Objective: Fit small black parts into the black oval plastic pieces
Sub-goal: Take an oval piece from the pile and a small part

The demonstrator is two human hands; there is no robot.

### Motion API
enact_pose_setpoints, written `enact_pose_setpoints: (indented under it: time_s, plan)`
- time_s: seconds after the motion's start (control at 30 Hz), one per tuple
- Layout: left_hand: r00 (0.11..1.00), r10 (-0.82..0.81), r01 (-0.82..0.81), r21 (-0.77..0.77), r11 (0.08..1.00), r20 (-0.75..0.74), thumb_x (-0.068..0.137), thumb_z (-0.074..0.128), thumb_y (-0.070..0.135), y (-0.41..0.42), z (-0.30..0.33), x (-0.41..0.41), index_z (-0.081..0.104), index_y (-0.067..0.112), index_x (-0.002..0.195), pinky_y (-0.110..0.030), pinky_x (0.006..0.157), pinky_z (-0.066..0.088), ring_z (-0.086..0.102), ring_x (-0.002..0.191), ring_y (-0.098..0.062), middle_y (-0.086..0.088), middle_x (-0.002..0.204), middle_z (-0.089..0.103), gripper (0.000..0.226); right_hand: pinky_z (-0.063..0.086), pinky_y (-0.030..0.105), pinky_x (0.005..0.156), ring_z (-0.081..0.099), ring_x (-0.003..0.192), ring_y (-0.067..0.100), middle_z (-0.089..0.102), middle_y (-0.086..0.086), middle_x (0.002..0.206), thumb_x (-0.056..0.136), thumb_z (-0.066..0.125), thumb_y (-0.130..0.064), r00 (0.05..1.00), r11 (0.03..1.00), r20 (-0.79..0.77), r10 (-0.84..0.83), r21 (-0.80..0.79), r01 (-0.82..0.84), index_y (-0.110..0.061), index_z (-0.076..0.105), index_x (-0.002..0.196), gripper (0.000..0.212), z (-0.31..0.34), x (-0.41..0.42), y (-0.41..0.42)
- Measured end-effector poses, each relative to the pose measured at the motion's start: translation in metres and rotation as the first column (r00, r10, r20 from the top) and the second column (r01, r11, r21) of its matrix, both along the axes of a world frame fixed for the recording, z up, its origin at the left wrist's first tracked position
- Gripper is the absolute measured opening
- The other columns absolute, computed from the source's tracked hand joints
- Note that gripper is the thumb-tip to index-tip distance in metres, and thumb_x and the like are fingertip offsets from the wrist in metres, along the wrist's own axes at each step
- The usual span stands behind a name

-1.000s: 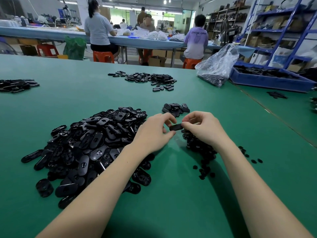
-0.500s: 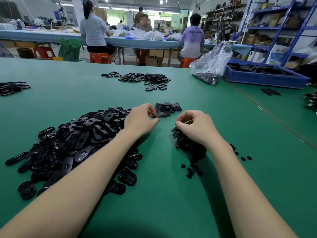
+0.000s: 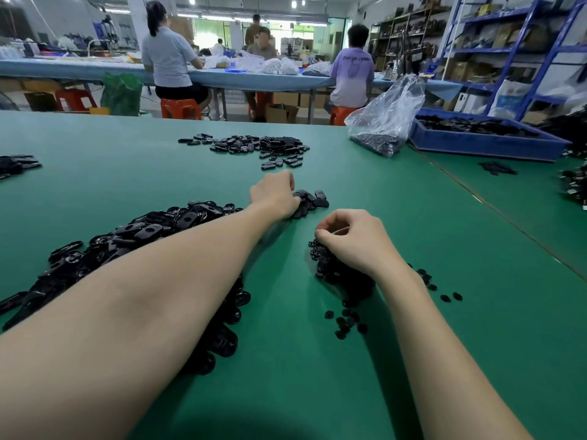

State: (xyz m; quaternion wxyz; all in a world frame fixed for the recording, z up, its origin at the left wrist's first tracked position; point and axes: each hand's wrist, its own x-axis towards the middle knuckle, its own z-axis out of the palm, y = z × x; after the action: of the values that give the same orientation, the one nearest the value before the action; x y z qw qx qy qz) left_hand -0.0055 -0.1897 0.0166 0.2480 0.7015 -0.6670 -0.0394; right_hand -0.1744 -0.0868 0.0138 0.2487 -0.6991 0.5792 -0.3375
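A big heap of black oval pieces (image 3: pixel 133 239) lies on the green table (image 3: pixel 286 376), partly under my left forearm. My left hand (image 3: pixel 274 193) reaches forward and its bent fingers rest on a small separate pile of oval pieces (image 3: pixel 313 201). The fingertips are hidden, so I cannot tell whether they hold a piece. My right hand (image 3: pixel 349 239) hovers over the pile of small black parts (image 3: pixel 336 274), fingers curled, thumb and forefinger pinching a small part at the pile's top.
Loose small parts (image 3: pixel 346 322) lie scattered near my right wrist. Farther back are another spread of ovals (image 3: pixel 257 147), a clear plastic bag (image 3: pixel 387 122) and a blue tray (image 3: pixel 486 141). More black parts (image 3: pixel 16 165) sit far left. People work at a far table.
My hands have parted. The left hand carried the oval piece forward to the small pile. The right hand dropped back onto the small parts pile.
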Motion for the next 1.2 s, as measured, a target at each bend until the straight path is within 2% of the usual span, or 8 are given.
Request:
enact_pose_setpoints:
  time_s: [0.13,0.23,0.33,0.4,0.5,0.6,0.7,1.2]
  plan:
    - [0.994,-0.023,0.020,-0.029,0.999,-0.106,0.090,0.068,0.038,0.014,0.004,0.009,0.058,0.025,0.106,-0.032,0.080,0.048,0.062,0.100,-0.021,0.004,0.103,0.067,0.023,0.039,0.005,0.056,0.067,0.079,-0.002,0.073,-0.017,0.080,0.086,0.069,-0.028,1.000,1.000,-0.008,0.009,0.014,-0.009,-0.028,0.073,0.079,0.008,-0.001,0.002,0.000]
    - [0.943,-0.066,0.029,-0.118,0.993,-0.326,0.089,0.068,0.031,0.037,0.007,0.021,0.060,0.024,0.100,-0.027,0.073,0.044,0.063,0.092,-0.015,0.008,0.093,0.067,0.014,0.038,0.002,0.052,0.067,0.079,-0.002,0.072,-0.017,0.078,0.086,0.069,-0.027,1.000,1.000,-0.015,0.014,0.010,-0.014,-0.028,0.072,0.079,0.008,0.000,0.002,0.000]
    - [0.915,-0.094,0.030,-0.165,0.986,-0.393,0.092,0.063,0.026,0.067,0.009,0.036,0.062,0.025,0.096,-0.020,0.065,0.044,0.062,0.081,-0.008,0.014,0.087,0.065,0.004,0.039,0.000,0.054,0.067,0.079,-0.003,0.071,-0.018,0.077,0.086,0.069,-0.026,1.000,1.000,-0.019,0.016,0.005,-0.016,-0.029,0.072,0.078,0.009,0.001,0.003,0.001]
    - [0.941,-0.112,0.074,-0.129,0.989,-0.320,0.093,0.058,0.022,0.086,0.008,0.045,0.065,0.025,0.096,-0.023,0.070,0.049,0.064,0.081,-0.011,0.009,0.092,0.068,0.008,0.038,-0.001,0.054,0.066,0.079,-0.004,0.070,-0.019,0.076,0.086,0.070,-0.026,0.999,1.000,-0.042,0.020,0.000,-0.020,-0.029,0.071,0.078,0.009,0.002,0.004,0.002]
    - [0.994,-0.109,0.108,-0.068,0.992,-0.009,0.095,0.051,0.017,0.108,-0.002,0.050,0.065,0.022,0.107,-0.038,0.090,0.050,0.061,0.103,-0.025,-0.002,0.109,0.069,0.019,0.038,0.000,0.054,0.063,0.074,-0.009,0.069,-0.020,0.075,0.086,0.070,-0.026,0.996,1.000,-0.085,0.027,-0.010,-0.028,-0.029,0.071,0.077,0.010,0.002,0.008,0.003]
    - [0.953,-0.100,0.105,-0.001,0.994,0.285,0.100,0.046,0.022,0.116,-0.015,0.048,0.058,0.019,0.127,-0.040,0.100,0.042,0.048,0.123,-0.028,-0.007,0.127,0.061,0.030,0.039,0.000,0.055,0.064,0.073,-0.008,0.069,-0.020,0.075,0.086,0.070,-0.025,0.992,0.999,-0.117,0.043,-0.018,-0.046,-0.029,0.071,0.078,0.008,-0.001,0.013,0.004]
    - [0.896,-0.104,0.073,0.086,0.994,0.432,0.099,0.043,0.021,0.118,-0.023,0.046,0.051,0.016,0.136,-0.040,0.110,0.032,0.039,0.137,-0.028,-0.007,0.139,0.056,0.038,0.038,0.001,0.053,0.063,0.071,-0.008,0.068,-0.019,0.075,0.085,0.070,-0.027,0.985,0.998,-0.164,0.057,-0.017,-0.061,-0.030,0.071,0.078,0.007,-0.004,0.018,0.005]
    - [0.930,-0.101,0.113,-0.012,0.994,0.353,0.099,0.043,0.022,0.128,-0.021,0.046,0.064,0.022,0.123,-0.037,0.106,0.034,0.052,0.121,-0.025,-0.003,0.121,0.067,0.032,0.041,0.006,0.057,0.066,0.076,-0.002,0.069,-0.018,0.077,0.086,0.071,-0.027,0.979,0.999,-0.201,0.041,-0.023,-0.046,-0.030,0.072,0.079,0.008,-0.001,0.017,0.008]
